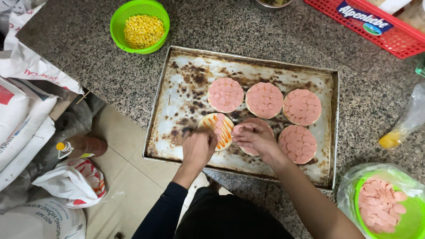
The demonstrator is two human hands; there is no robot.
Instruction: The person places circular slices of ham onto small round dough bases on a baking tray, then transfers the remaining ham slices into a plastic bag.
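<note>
White sacks (22, 119) and a bottle (82, 147) are seen at the far left, on the floor below the surface (88, 48). A green basket of corn (141, 25) is set on the surface, beyond the tray's (177, 88) left corner. On the tray six rounds are laid in two rows. The left hand (199, 148) is curled at the near-left round (218, 128), which is striped with orange sauce; whether anything is gripped cannot be told. Just beside it, the right hand (254, 137) is spread over the middle near round (249, 150), with a pink slice (238, 129) pinched at its fingertips. Four rounds (264, 100) are fully covered with slices. At the near right, a green basket of slices (383, 203) is kept in a bag.
</note>
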